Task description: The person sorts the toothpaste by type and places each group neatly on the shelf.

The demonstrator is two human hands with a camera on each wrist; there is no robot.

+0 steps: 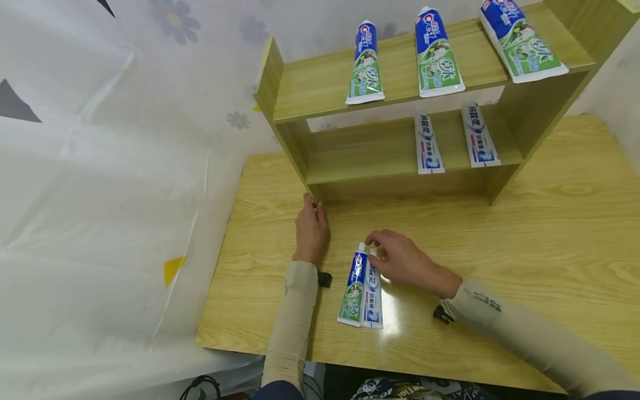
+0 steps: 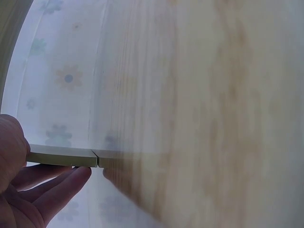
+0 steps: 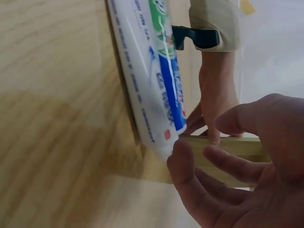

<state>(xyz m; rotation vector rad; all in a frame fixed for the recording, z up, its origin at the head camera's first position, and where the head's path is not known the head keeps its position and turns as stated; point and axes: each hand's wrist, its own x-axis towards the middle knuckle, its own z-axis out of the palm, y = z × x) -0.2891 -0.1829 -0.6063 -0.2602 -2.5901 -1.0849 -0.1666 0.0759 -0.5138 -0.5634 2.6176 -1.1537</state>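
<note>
My left hand point(image 1: 311, 230) grips the lower front edge of the wooden shelf's left side panel point(image 1: 295, 158). In the left wrist view the thumb and fingers lie on opposite faces of the panel edge point(image 2: 64, 157). My right hand point(image 1: 402, 261) hovers with parted, bent fingers over the cap end of a white toothpaste tube point(image 1: 372, 297). The right wrist view shows a fingertip right at that tube's cap point(image 3: 164, 153) and a gap between thumb and fingers. Snug along its left side lies a blue-and-green toothpaste tube point(image 1: 354, 289), both flat on the table.
Three blue-and-green tubes point(image 1: 439, 55) lie on the upper shelf board point(image 1: 315, 83). Two white tubes point(image 1: 428, 144) lie on the lower board point(image 1: 360, 153), towards the right. The wooden table point(image 1: 565, 222) meets a white-covered wall point(image 1: 100, 222) at the left.
</note>
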